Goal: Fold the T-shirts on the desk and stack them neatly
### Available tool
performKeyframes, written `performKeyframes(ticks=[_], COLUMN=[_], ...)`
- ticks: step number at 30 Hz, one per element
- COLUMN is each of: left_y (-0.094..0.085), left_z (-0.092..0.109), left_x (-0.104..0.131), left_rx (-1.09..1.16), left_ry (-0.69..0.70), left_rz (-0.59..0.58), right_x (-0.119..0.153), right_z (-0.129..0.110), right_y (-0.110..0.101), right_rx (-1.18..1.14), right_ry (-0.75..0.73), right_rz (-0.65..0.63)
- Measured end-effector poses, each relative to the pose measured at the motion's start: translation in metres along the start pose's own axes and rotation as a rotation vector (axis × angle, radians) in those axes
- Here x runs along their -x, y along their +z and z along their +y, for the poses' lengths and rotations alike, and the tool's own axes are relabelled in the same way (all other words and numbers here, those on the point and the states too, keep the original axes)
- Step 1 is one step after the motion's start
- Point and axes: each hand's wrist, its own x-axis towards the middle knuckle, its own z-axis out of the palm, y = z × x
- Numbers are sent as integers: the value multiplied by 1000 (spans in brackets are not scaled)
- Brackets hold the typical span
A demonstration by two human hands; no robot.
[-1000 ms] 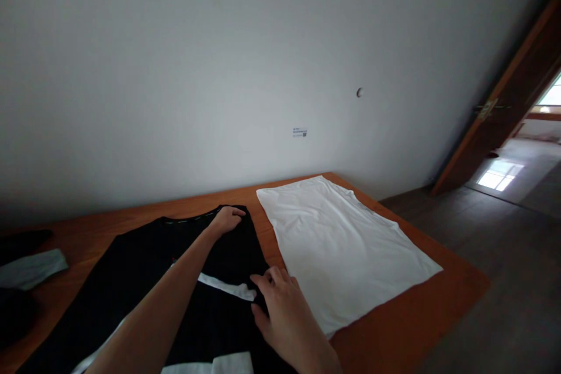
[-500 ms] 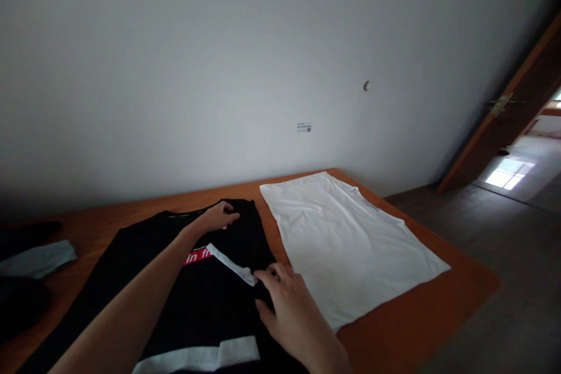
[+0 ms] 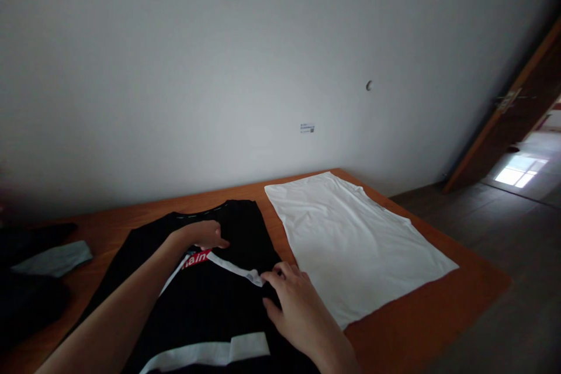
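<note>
A black shirt (image 3: 205, 304) with white stripes and a red printed patch lies spread on the wooden table (image 3: 438, 315). My left hand (image 3: 205, 235) rests on it just below the collar, fingers curled on the folded-in black sleeve. My right hand (image 3: 291, 298) pinches the shirt's right edge where the white sleeve band ends. Whether the left hand truly grips the cloth is hard to tell.
A white shirt (image 3: 355, 242) lies flat on the table to the right of the black one. Dark and grey-green clothes (image 3: 48, 260) sit at the far left. A plain wall stands behind the table; an open wooden door (image 3: 517, 99) is at the right.
My left hand has slid from the collar corner down and left toward the red patch. More of the red print and white stripes shows. My right hand stayed at the sleeve band.
</note>
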Motion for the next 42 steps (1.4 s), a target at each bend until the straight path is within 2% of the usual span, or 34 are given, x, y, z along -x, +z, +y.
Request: performKeyframes(ticks=[4,6,9,12,16,19,22,26,27,29,32,35,37,39,42], left_y=[15,31,60,82,87,81,72,65,66,71,87,106,113,112,102], left_z=[31,52,75,83,81,77,64,25,12,-14,-51,-78,-88,-92,-98], left_x=[-10,-17,-27,-36,-39,-21,20,102,123,162,205,228,237,243,250], left_rx=[-21,-16,-13,-8,2,-2,-11,47,66,96,112,145,192,240,299], left_ry=[95,193,266,227,202,238,297,325,298,142,-68,-166,-209,-245,-282], left_rz=[319,384,371,362,368,344,310,251,227,186,225,275,270,224,78], right_x=[-1,-1,-1,0,0,0,0,1,1,2,2,3,4,5,6], right_z=[-3,-4,-4,-2,1,2,0,-3,-3,-4,-6,-11,-15,-19,-25], right_y=[-2,-3,-3,-2,-1,1,1,0,0,-1,-1,-1,0,0,-2], right_rx=[-5,-7,-2,10,44,55,57,68,68,65,71,102,129,150,97], right_ry=[15,19,22,21,0,4,2,7,8,5,10,33,42,51,30], right_rz=[-10,-14,-23,-29,-48,-53,-63,-65,-65,-69,-91,-115,-132,-146,-144])
